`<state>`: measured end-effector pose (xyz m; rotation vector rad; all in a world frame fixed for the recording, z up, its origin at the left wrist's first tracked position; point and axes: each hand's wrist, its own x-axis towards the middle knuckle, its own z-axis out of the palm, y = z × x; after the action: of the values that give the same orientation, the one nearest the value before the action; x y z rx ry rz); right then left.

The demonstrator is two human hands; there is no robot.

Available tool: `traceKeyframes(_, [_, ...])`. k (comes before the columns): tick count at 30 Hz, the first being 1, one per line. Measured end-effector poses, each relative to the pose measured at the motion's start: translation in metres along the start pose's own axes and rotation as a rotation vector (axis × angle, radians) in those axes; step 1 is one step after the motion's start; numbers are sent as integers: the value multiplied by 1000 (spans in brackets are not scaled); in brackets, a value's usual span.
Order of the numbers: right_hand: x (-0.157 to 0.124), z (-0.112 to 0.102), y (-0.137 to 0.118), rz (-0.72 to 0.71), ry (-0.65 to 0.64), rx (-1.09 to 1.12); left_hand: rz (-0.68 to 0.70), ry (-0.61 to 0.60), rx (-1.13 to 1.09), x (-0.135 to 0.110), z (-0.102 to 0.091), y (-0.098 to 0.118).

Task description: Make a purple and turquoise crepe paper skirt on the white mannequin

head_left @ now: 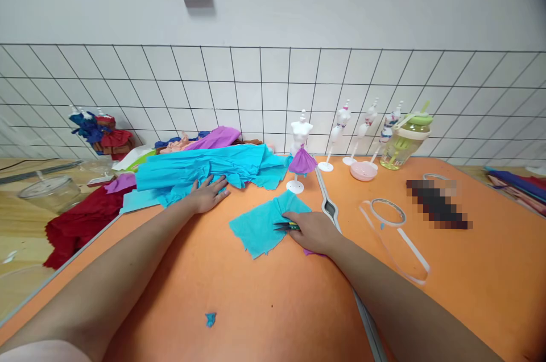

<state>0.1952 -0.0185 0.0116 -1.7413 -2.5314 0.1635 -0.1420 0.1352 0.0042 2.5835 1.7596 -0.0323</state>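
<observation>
My left hand (207, 194) lies with fingers spread on the front edge of a large crumpled sheet of turquoise crepe paper (222, 160). My right hand (314, 231) is closed around a small pair of snips (281, 226), its dark blades pointing left. Beneath those blades a smaller turquoise crepe piece (255, 230) lies flat, with the right fingers resting on its right side. Just behind it stands a white mini dress form (302, 133) wearing a purple skirt (303, 161). A bit of purple paper (314, 253) shows from under the right hand.
Three more dress forms (340, 126), a pink bowl (364, 171) and a green-lidded bottle (403, 143) stand back right. A tape roll (388, 212) and white strip (413, 250) lie right. Dark red crepe (83, 225) and a clear jar (49, 194) are left. A turquoise scrap (210, 319) lies in front.
</observation>
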Motion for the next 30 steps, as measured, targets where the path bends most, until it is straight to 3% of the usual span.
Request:
traceKeyframes(4, [1, 0, 1, 4, -4, 1, 59, 409, 54, -11, -4, 13])
traceKeyframes(6, [2, 1, 1, 2, -9, 2, 85, 539, 109, -17, -6, 21])
traceKeyframes(8, [1, 1, 1, 0, -10, 3, 144, 515, 153, -20, -8, 28])
traceKeyframes(13, [0, 2, 1, -4, -3, 3, 273, 323, 134, -12, -6, 36])
traceKeyframes(17, [-1, 2, 1, -2, 0, 3, 266, 413, 74, -17, -16, 54])
traceKeyframes(20, [0, 2, 1, 13, 5, 8, 211, 510, -22, -38, -33, 90])
traceKeyframes(21, [0, 2, 2, 31, 12, 19, 196, 468, -67, -47, -37, 104])
traceKeyframes(24, [-1, 0, 4, 115, 48, 92, 271, 174, -109, -72, -34, 142])
traceKeyframes(26, [-4, -3, 5, 186, 98, 192, 325, 105, -101, -82, -22, 155])
traceKeyframes(28, [-8, -8, 4, 262, 98, 403, 315, 111, -96, -83, -7, 156])
traceKeyframes(30, [-15, -14, 0, 335, -91, 725, 281, 170, -121, -80, 2, 150])
